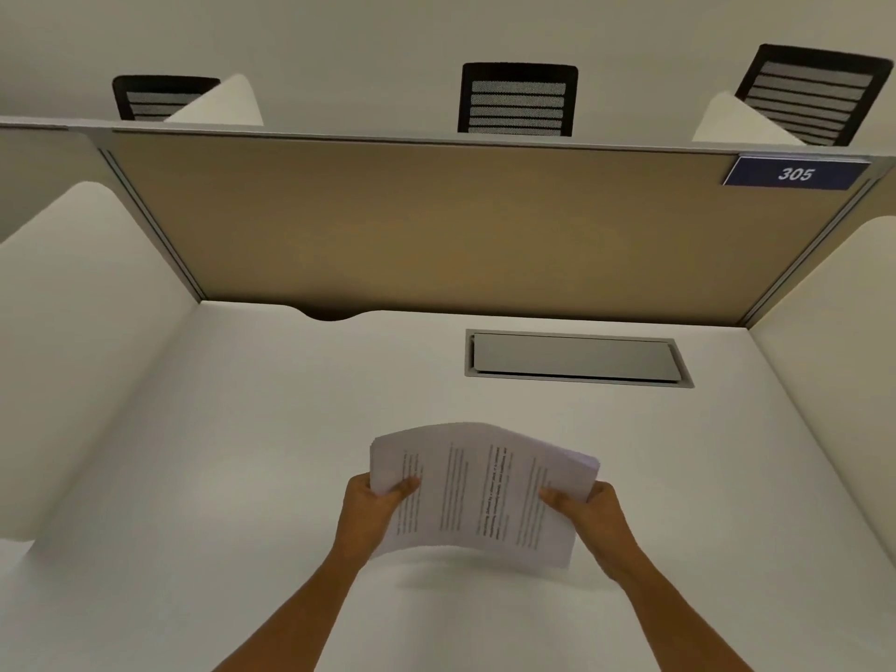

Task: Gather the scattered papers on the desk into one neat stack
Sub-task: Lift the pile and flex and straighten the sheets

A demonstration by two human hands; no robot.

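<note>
1. The left side wall of the booth, white and rounded at the top, runs along nine o'clock.
2. The left hand grips the left edge of the stack of papers — thumb on top of the printed page, fingers hidden beneath.
3. The stack sits at the middle of the white desk, toward six o'clock, bowed upward along its far edge; whether its near edge touches the desk I cannot tell.
4. The right hand clasps the right edge the same way, thumb laid over the text.
5. At one o'clock from the papers, a grey cable hatch lies flush in the desk.
6. Farther toward two o'clock, a blue plate reading 305 hangs on the tan back panel — three black chairs stand behind it.
</note>
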